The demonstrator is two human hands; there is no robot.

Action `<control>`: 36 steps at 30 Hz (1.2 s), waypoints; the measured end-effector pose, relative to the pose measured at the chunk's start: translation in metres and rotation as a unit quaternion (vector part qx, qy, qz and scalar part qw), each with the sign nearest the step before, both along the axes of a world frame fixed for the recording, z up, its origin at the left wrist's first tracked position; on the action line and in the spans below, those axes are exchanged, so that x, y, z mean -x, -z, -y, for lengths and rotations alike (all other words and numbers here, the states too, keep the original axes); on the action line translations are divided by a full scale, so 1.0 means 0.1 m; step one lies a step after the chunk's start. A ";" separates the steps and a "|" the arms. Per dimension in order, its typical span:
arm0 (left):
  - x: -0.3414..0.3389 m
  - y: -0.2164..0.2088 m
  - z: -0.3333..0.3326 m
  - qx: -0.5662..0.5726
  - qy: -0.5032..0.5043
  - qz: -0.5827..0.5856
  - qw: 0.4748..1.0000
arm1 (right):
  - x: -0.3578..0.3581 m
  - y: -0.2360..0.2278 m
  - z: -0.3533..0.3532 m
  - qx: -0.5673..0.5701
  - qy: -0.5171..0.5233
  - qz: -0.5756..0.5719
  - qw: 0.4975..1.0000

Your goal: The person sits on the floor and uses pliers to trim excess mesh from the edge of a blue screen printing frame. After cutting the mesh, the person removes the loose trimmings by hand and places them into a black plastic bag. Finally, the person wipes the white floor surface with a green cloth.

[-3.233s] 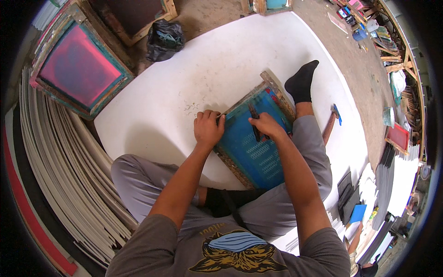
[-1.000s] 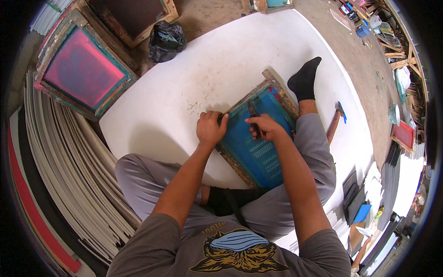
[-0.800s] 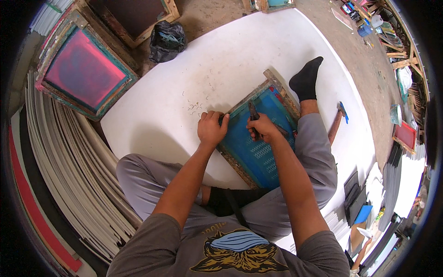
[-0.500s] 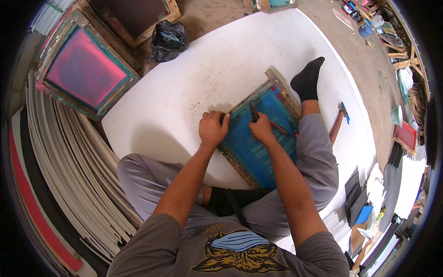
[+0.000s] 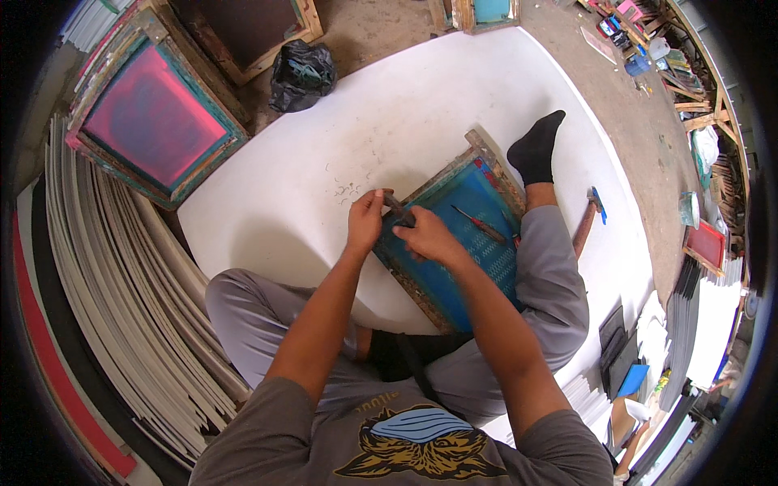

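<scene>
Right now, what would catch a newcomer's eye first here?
Likely the blue screen frame lying across the person's lap on the white sheet, with the left hand and right hand working a dark tool at its upper-left edge. A pink screen leans at far left.

Our left hand (image 5: 366,220): pinching a dark tool (image 5: 399,208) at the frame's edge
Our right hand (image 5: 424,236): on the blue screen frame (image 5: 458,239)
Mesh: a red-handled screwdriver (image 5: 480,224) lying on it

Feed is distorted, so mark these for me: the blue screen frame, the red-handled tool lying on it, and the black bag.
blue screen frame (image 5: 462,267), head view, on its mesh.
red-handled tool (image 5: 480,226), head view, mid-shaft.
black bag (image 5: 301,74), head view, its middle.
</scene>
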State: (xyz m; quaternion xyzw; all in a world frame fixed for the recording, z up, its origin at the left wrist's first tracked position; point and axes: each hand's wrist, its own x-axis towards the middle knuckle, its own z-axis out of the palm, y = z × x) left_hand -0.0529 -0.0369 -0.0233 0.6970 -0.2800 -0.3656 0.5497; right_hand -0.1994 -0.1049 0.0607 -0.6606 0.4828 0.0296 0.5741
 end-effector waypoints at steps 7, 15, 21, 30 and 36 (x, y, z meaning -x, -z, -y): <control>-0.49 -0.05 -0.20 0.015 0.030 -0.352 0.936 | -0.33 0.29 0.01 -0.215 -0.041 0.106 0.970; -0.80 -0.01 -0.19 -0.032 0.001 -0.121 0.992 | -0.30 -0.03 0.22 -0.141 -0.147 0.007 0.979; -0.63 -0.12 -0.18 -0.117 -0.043 0.285 0.950 | 0.33 -0.23 0.68 0.302 -0.260 -0.154 0.904; -0.03 -0.06 -0.28 -0.042 0.113 0.344 0.931 | 0.39 -0.21 0.82 0.515 -0.294 -0.397 0.700; 0.00 0.01 -0.31 -0.012 0.099 0.348 0.932 | 0.21 -0.29 0.69 0.523 -0.312 -0.445 0.657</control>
